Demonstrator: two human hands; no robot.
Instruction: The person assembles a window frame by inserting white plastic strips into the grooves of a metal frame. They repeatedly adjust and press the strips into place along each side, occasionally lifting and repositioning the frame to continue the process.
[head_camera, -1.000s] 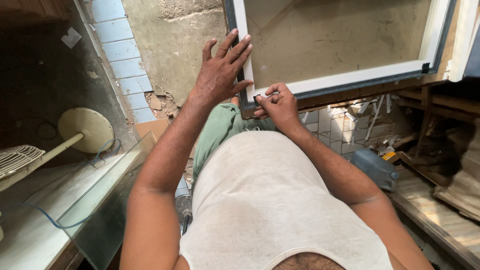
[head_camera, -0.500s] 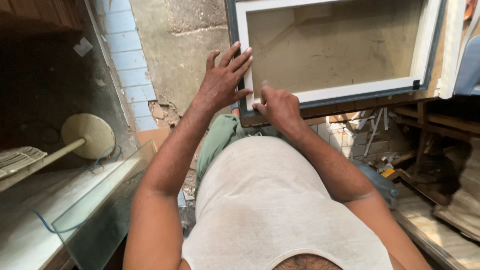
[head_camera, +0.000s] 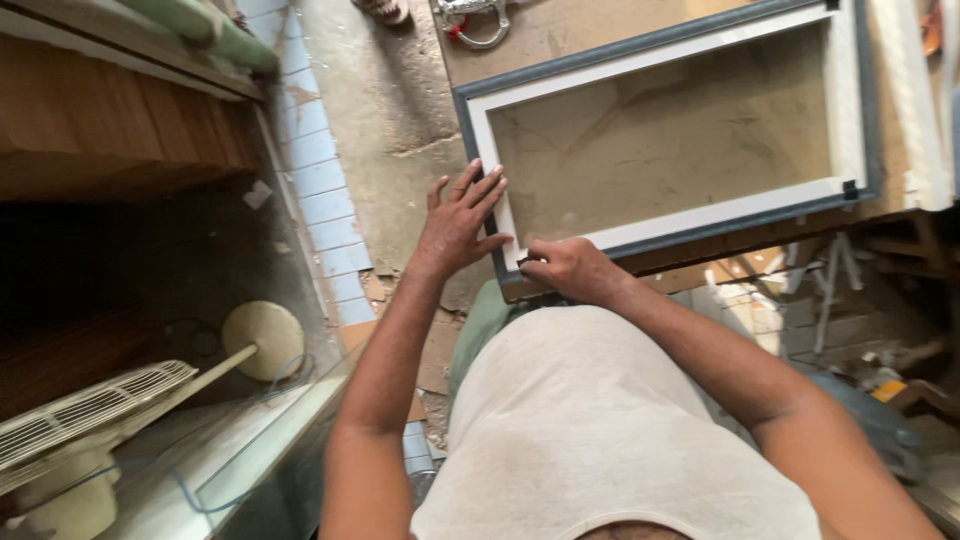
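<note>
Left hand (head_camera: 458, 222) lies flat, fingers spread, on the near-left corner of the white frame (head_camera: 660, 215) on the workbench (head_camera: 500, 40); right hand (head_camera: 560, 268) pinches a small dark piece at that corner. Both hands have stayed there since a second ago, only the view shifted, so corner work continues. Pedestal fan (head_camera: 120, 400) stands well left.

Both hands, left hand (head_camera: 455, 225) and right hand (head_camera: 565, 270), rest on the white frame (head_camera: 690, 215) corner

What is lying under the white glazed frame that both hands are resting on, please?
Through the pane of the white frame, a brown board shows, reaching past its top edge. The left hand and right hand cover the near corner, hiding what lies beneath.
</note>
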